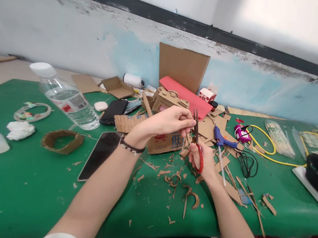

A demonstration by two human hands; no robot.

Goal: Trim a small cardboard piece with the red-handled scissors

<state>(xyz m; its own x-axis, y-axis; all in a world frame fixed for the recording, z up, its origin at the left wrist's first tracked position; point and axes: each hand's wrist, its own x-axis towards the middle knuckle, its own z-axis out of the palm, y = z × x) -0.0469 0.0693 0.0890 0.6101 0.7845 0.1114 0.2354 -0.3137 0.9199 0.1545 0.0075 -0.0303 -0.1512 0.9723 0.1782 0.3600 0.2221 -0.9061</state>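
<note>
My right hand (203, 158) is closed round the red handles of a pair of scissors (196, 128), whose blades point up and stand slightly apart. Beside the blades, my left hand (176, 121) has its fingertips pinched together; whatever is between them is too small to make out. Behind my left hand sits a cardboard model shaped like a camera (170, 100). Below it is a cardboard piece with blue print (162, 147), partly covered by my hand and wrist. Cardboard scraps (172, 179) are scattered under both hands.
A blue glue gun (224, 138) lies right of the scissors, with its black cord. On the left are a tilted-looking water bottle (69, 101), a phone (98, 157) and a cardboard ring (61, 142). A yellow cable (275, 147) runs across the right side.
</note>
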